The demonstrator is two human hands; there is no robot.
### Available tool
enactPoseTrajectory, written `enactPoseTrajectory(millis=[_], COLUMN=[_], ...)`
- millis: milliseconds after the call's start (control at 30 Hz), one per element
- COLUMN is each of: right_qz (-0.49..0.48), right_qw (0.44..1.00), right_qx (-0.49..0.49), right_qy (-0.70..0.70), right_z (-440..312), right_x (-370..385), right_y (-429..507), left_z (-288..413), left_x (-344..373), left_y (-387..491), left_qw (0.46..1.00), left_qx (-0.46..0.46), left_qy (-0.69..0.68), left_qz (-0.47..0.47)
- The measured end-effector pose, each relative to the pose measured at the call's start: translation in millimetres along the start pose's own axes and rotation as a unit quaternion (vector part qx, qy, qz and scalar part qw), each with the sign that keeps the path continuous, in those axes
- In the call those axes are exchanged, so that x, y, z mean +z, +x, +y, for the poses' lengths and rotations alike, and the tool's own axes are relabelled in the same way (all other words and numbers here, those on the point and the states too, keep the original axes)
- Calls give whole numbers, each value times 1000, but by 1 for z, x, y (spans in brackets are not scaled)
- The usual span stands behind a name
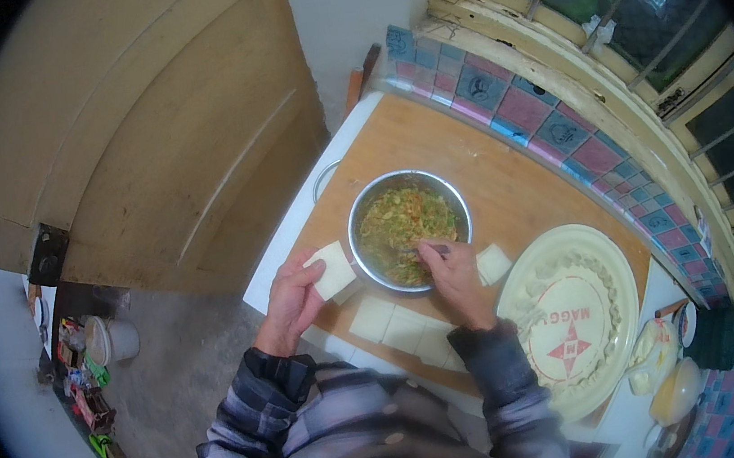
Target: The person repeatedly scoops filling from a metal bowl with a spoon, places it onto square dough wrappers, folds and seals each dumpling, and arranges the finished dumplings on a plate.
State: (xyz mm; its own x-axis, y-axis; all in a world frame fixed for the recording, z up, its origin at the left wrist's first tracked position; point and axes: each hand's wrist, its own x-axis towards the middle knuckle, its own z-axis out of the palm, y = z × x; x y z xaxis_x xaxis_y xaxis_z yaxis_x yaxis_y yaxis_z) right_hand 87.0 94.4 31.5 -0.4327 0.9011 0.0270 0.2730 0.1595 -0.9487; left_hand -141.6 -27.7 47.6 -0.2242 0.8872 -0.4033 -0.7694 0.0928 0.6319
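Note:
My left hand [294, 294] holds a square dough wrapper [331, 271] between thumb and fingers, just left of a metal bowl [463, 199]. The bowl contains a chopped green and orange filling [400, 218]. Over its lower right rim, my right hand [455, 273] grips a utensil [438, 248] whose end is in the filling; its exact kind is unclear. Square dough wrappers [403, 329] lie in overlapping rows on the wooden board [389, 125], below the bowl. A small pile of wrappers [493, 264] sits right of my right hand.
A large pale oval tray [623, 268] at right has folded dumplings along its inner edge. Beyond it are a plastic bag [656, 352] and a dark green container [715, 338]. Tiled wall [520, 110] borders the board; a wooden door [192, 127] stands left, above a white bucket [123, 338].

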Motion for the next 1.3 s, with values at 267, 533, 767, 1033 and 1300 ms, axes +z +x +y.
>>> enactPoseTrajectory(millis=[267, 533, 767, 1033, 1300], right_qz=[47, 154, 181, 159, 57], right_qw=[991, 908, 860, 947, 881], right_qx=[104, 254, 265, 91, -389], right_qy=[74, 295, 397, 263, -264], right_z=[2, 7, 7, -37, -43], right_x=[-1, 2, -10, -27, -8], right_y=[-15, -11, -6, -27, -54], left_z=[-5, -7, -6, -21, -10], left_x=[-5, -9, -10, 37, 60], left_y=[2, 9, 13, 40, 68], left_qw=[998, 999, 990, 994, 993], left_qx=[-26, -40, -61, -91, -110], left_qy=[-18, -15, 106, 54, 27], left_qz=[-50, -13, 66, 9, 20])
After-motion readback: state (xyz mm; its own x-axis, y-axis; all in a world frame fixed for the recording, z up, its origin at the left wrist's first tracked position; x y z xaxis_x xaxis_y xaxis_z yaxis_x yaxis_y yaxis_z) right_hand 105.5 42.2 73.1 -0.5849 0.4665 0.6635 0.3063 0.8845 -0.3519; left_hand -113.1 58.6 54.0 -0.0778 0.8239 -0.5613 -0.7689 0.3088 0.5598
